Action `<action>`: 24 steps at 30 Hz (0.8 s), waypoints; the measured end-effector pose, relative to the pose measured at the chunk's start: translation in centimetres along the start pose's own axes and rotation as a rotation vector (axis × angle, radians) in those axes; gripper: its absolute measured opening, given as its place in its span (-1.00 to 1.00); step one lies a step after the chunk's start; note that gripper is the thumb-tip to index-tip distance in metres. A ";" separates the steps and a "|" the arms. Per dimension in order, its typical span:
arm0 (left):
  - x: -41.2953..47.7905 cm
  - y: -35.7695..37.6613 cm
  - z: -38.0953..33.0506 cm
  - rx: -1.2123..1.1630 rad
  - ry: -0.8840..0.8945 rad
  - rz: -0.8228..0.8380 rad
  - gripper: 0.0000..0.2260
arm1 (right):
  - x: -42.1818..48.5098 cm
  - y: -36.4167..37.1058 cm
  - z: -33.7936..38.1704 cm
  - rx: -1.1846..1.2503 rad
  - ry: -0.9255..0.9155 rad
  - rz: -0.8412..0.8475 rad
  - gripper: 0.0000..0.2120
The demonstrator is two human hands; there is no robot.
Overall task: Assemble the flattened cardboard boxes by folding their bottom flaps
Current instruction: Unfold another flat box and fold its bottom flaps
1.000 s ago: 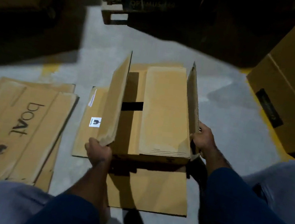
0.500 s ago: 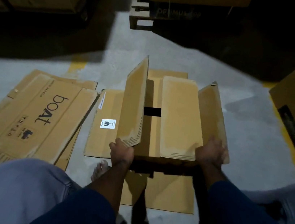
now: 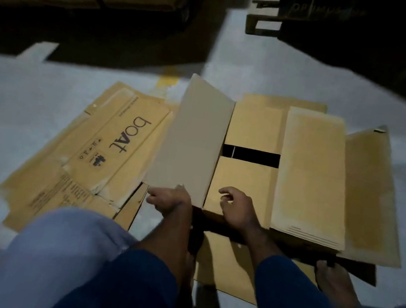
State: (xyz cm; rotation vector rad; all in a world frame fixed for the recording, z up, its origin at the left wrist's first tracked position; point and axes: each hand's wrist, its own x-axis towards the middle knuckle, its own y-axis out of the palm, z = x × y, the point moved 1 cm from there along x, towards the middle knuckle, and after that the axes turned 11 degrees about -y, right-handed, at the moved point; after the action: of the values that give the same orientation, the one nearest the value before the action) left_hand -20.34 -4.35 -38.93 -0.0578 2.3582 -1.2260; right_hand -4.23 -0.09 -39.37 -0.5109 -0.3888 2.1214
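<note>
The brown corrugated cardboard box (image 3: pixel 247 183) sits on the grey concrete floor (image 3: pixel 33 109) at centre-right, its bottom opening facing up and its long axis running near to far. Two short flaps are folded inward, with a dark gap (image 3: pixel 248 155) between them. The left long flap (image 3: pixel 193 139) stands raised and leans left, overhanging the stack of flattened brown cardboard sheets printed "boAt" (image 3: pixel 119 147) just beside the box. A long inner panel (image 3: pixel 313 174) lies nearly flat over the right half, and the right outer flap (image 3: pixel 373 193) splays outward to the right. The left hand (image 3: pixel 170 201) grips the near corner of the left long flap, thumb extended left. The right hand (image 3: pixel 238 208) rests on the near short flap with fingers loosely bent, gripping nothing. A flat cardboard sheet (image 3: pixel 227 269) lies under the near edge of the box. Bare floor lies beyond the far edge and to the right; a wooden pallet (image 3: pixel 266 8) stands well apart on the far side.
</note>
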 end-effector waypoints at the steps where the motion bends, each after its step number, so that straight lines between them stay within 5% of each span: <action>1: 0.7 1.0 -0.6 0.034 0.046 -0.076 -0.43 | 0.1 0.1 -0.7 0.000 0.025 0.006 -0.71; 5: 3.4 4.5 -2.0 0.105 0.188 -0.085 -0.84 | 0.5 -0.2 -3.5 -0.012 0.104 -0.017 -0.72; 9: 1.7 6.8 0.6 0.272 0.298 -0.133 -0.63 | 1.6 -0.5 -4.3 0.012 0.125 -0.071 -0.72; 12: -0.1 7.8 0.5 0.434 0.459 0.344 -0.68 | 2.5 -0.1 -4.2 0.027 0.126 -0.095 -0.74; 24: -0.8 10.0 -7.1 1.051 1.073 0.171 -0.55 | 5.8 0.8 -3.9 -0.098 0.053 0.031 -0.69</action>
State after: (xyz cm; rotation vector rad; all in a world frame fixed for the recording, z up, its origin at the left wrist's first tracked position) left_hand -20.91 7.22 -42.93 1.3884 1.9222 -2.6357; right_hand -5.84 4.62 -44.29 -0.6325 -0.4593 2.1217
